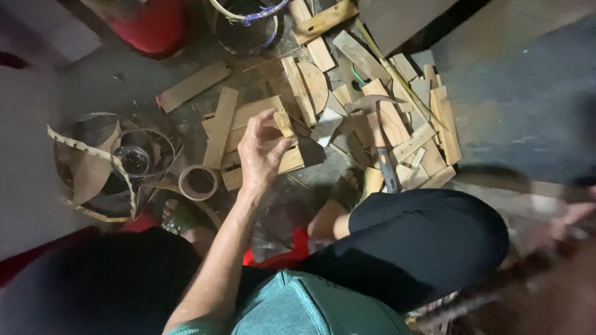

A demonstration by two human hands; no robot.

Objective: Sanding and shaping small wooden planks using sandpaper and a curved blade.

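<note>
While I watch from the head view, left hand (264,149) pinches a small wood piece (284,123) between thumb and fingertips, held just above a flat board (248,115) on the floor. Right hand (574,217) is at the frame's right edge, blurred; can't tell if it's clenched or holding anything. Scrap wood pile (397,118) lies just right of the left hand, with a hammer (382,152) resting on it, handle toward the bent knee. Tape roll (198,182) sits near the left foot (180,214). Risks, my call: the pinch is light and at the piece's end, so it could slip and vanish among lookalike offcuts; bare sandalled feet sit close to sharp scraps.
</note>
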